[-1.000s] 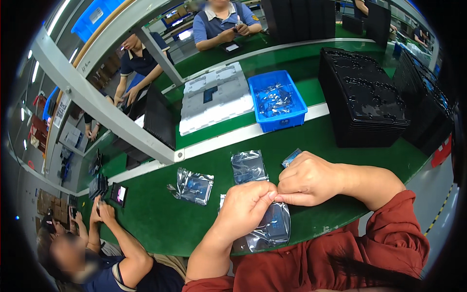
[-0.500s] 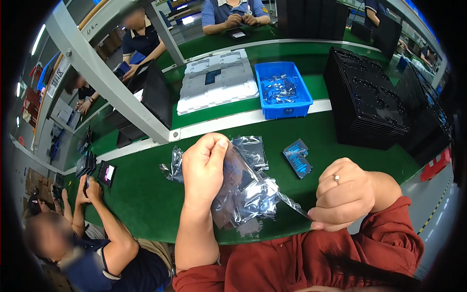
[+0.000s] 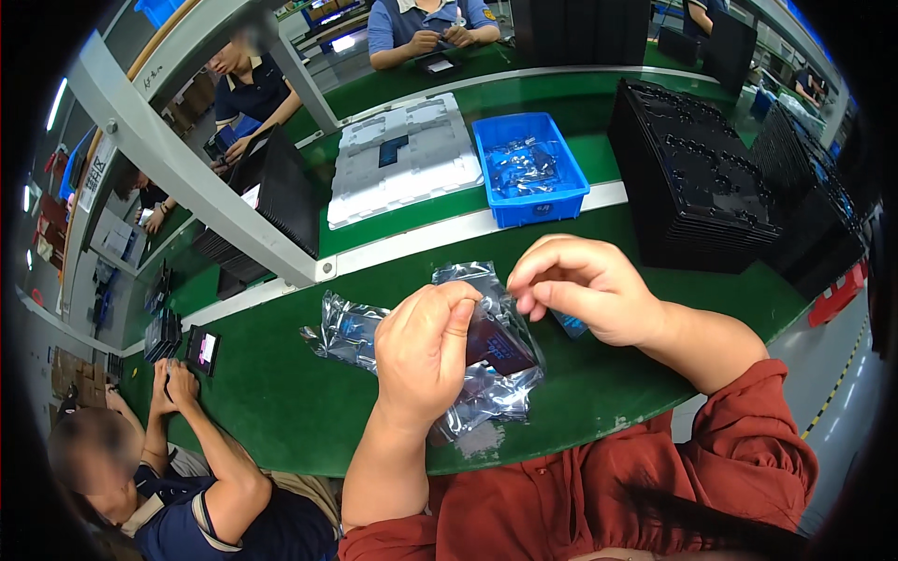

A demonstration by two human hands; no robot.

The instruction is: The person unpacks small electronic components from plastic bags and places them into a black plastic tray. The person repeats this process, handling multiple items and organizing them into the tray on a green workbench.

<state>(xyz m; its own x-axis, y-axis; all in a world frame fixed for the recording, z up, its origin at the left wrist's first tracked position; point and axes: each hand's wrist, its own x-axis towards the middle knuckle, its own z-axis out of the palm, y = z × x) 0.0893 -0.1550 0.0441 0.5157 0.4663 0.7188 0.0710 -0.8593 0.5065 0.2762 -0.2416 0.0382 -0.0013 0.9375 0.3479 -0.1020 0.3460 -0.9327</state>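
Observation:
My left hand is closed on the upper edge of a shiny see-through silver bag. Inside the bag shows a dark flat piece with blue print. Close by the bag's top right edge is my right hand, its fingers curled but apart, with nothing visible between them. Beneath its wrist a loose dark piece with blue print lies on the green table, mostly covered. More silver bags lie under and beside my left hand, among them a crumpled bag to its left.
A blue bin of silver bags stands behind a pale rail, beside a white moulded tray. Stacked black trays rise at the right. A metal post slants across the left. Co-workers sit left and opposite.
My right hand has let go of the thin silver strip at lower right and moved up and left to the bag. My left hand has shifted slightly right and down with the bag.

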